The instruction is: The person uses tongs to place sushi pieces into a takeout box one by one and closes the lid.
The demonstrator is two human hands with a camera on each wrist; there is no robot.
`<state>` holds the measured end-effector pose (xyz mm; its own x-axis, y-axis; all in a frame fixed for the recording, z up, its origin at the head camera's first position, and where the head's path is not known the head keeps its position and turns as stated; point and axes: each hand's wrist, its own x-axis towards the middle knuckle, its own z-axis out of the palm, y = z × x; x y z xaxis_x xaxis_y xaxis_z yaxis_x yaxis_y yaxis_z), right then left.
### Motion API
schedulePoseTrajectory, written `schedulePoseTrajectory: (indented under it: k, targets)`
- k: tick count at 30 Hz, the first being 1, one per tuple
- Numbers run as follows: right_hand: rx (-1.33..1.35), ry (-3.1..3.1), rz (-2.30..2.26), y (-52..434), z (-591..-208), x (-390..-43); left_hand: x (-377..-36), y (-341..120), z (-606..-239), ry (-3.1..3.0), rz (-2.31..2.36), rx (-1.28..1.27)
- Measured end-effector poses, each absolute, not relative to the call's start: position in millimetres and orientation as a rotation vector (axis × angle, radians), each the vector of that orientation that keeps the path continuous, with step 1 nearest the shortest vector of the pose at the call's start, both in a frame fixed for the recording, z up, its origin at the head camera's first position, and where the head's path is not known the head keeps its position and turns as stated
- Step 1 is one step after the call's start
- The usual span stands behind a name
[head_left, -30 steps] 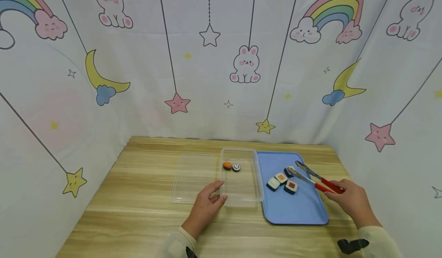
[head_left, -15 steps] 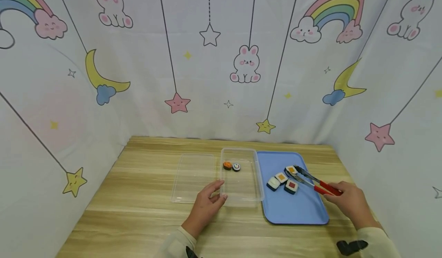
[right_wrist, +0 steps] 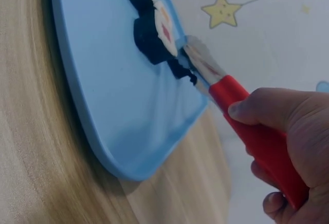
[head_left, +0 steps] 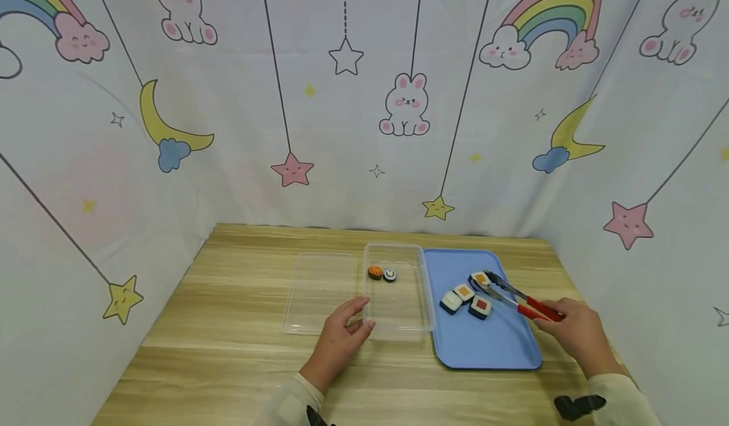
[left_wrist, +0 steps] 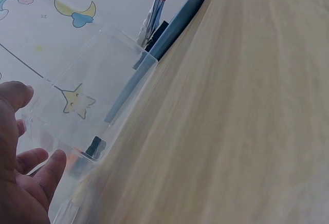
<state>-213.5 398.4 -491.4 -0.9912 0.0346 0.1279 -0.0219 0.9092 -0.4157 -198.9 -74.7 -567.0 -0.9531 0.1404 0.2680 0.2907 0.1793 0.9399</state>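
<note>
My right hand (head_left: 578, 331) grips a pair of tongs (head_left: 543, 309) by their red handles. The metal tips straddle a sushi roll with an orange centre (head_left: 480, 279) at the back of the blue tray (head_left: 484, 353). In the right wrist view the thumb presses along the red handle (right_wrist: 257, 142), and nearer rolls partly hide the tips. My left hand (head_left: 340, 342) has relaxed fingers at the left wall of a clear plastic container (head_left: 398, 318). Inside it, at the back left, sit an orange-topped sushi (head_left: 374, 273) and a small round roll (head_left: 390, 275).
Three other square rolls, one with a red centre (head_left: 480, 307), cluster on the tray just in front of the tongs. A clear flat lid (head_left: 319, 293) lies left of the container. The wooden table (head_left: 239, 325) meets a printed curtain (head_left: 342, 204) behind and at both sides.
The tongs have shifted slightly left and down, their tips closing in around the back roll, whose orange centre now shows. My left hand and the container have stayed put.
</note>
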Motion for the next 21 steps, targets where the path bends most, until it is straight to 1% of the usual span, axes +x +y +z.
schedulePoseTrajectory:
  k: [21]
  targets:
    - [-0.027, -2.98, 0.634, 395.5, -486.6, -215.8, -198.0, -76.8, -562.2, -2.337, -1.916, -0.406]
